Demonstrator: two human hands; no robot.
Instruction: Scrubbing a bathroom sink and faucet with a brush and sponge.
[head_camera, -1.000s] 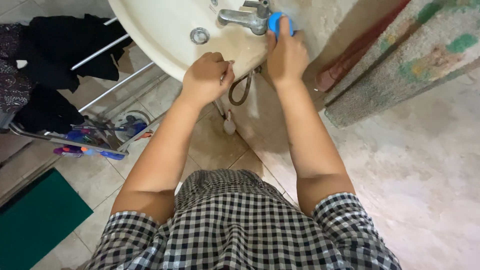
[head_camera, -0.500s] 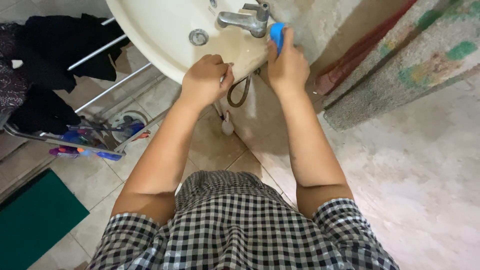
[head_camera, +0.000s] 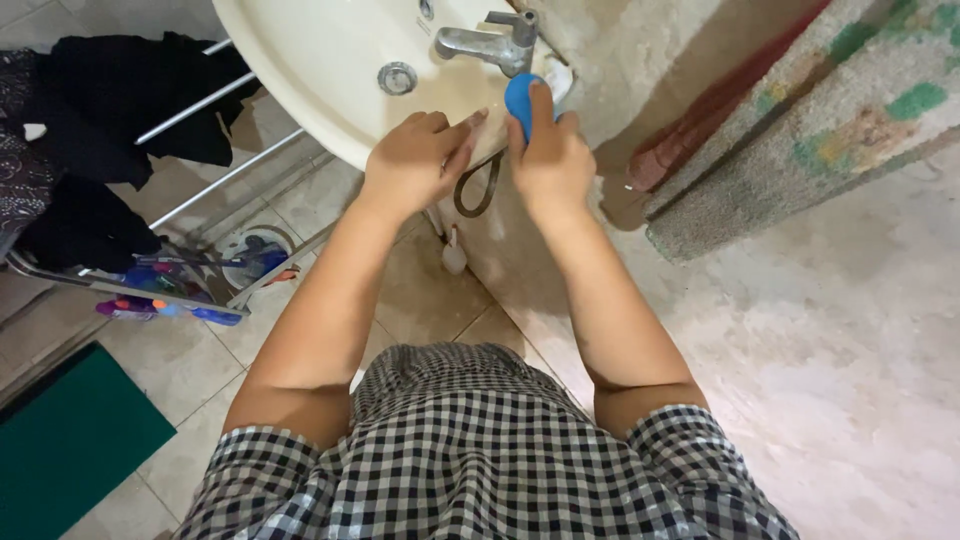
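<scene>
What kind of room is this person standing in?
Most likely a bathroom or washroom. There is a white sink with a metal tap and a drain, the floor is tiled, and the right hand holds a blue scrubber at the sink's edge.

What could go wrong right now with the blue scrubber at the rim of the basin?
1. The right hand holds the blue scrubber right at the rim of the basin; a slip might drop it to the tiled floor.
2. The left hand rests on that rim close beside the scrubber, so a stroke could hit its fingers.
</scene>
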